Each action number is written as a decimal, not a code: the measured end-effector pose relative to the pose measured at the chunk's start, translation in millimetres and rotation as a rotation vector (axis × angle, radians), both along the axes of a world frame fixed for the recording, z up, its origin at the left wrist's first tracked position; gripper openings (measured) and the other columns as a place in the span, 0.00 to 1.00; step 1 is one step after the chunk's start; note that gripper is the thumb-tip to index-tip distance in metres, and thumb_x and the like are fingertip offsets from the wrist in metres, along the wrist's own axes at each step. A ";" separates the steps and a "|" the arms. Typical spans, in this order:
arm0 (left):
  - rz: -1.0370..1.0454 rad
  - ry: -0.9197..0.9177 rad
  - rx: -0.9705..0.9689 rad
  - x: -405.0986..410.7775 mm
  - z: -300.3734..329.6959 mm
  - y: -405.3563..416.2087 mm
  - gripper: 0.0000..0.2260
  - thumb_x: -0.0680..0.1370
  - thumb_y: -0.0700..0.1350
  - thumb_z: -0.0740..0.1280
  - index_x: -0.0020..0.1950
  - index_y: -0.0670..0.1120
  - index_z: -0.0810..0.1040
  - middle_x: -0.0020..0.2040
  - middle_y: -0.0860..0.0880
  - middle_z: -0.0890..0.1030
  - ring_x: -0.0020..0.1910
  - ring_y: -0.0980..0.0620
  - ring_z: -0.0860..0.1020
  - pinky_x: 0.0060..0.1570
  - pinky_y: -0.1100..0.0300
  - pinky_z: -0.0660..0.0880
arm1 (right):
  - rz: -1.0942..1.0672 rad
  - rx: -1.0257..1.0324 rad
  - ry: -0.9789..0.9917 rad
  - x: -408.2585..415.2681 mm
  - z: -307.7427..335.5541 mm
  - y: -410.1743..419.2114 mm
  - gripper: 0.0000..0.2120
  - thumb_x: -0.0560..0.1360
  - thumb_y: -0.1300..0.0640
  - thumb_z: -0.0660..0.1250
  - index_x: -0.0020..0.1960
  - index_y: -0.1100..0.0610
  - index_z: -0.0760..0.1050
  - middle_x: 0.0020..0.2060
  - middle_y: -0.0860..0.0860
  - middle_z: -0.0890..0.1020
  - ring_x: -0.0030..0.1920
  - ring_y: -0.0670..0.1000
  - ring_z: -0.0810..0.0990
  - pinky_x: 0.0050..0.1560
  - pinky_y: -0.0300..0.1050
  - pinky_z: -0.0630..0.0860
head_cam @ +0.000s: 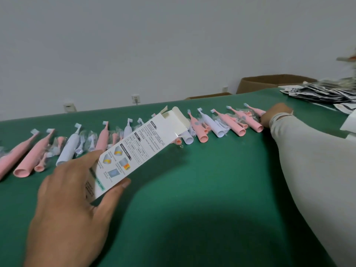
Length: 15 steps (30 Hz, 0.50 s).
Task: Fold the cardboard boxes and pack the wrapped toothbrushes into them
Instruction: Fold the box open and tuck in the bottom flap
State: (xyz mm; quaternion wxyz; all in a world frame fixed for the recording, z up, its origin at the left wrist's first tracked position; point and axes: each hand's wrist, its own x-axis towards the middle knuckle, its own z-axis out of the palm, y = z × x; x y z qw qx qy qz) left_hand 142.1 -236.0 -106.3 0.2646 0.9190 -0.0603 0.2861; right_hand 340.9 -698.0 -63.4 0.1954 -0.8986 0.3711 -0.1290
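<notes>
Currently, folded box (134,149) at centre, top flap open toward 1 o'clock, pinched by left hand (77,199). Right hand (276,116) at 2 o'clock touches the end pink toothbrush (254,120); grip unclear. Risk: single-handed hold lets box collapse during insertion.

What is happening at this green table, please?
A person is packing toothbrushes. The left hand holds a white printed box with its top flaps open, above the green table. The right hand reaches to the far right end of the row and touches a pink toothbrush there. Nothing can be seen going into the box yet.
</notes>
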 end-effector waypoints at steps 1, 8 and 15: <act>0.013 0.030 -0.005 0.2 0.3 -1.6 0.28 0.71 0.74 0.61 0.68 0.64 0.71 0.51 0.60 0.77 0.48 0.50 0.76 0.44 0.44 0.79 | -0.053 0.038 -0.063 -0.7 -0.8 0.0 0.17 0.75 0.48 0.73 0.50 0.63 0.78 0.53 0.62 0.82 0.52 0.61 0.81 0.45 0.48 0.71; 0.057 0.062 -0.052 -4.9 13.0 -13.3 0.25 0.72 0.62 0.68 0.67 0.55 0.75 0.56 0.50 0.79 0.55 0.41 0.74 0.54 0.42 0.74 | -0.280 0.214 -0.402 -40.4 4.1 17.5 0.14 0.77 0.52 0.70 0.57 0.61 0.78 0.55 0.61 0.82 0.58 0.60 0.79 0.48 0.47 0.70; 0.171 -0.027 -0.295 -18.0 17.2 -14.3 0.24 0.75 0.54 0.72 0.69 0.49 0.73 0.64 0.46 0.76 0.64 0.42 0.69 0.64 0.51 0.65 | 0.335 0.448 -0.717 -173.2 46.3 185.7 0.07 0.75 0.60 0.71 0.47 0.49 0.76 0.40 0.41 0.78 0.37 0.41 0.76 0.29 0.27 0.68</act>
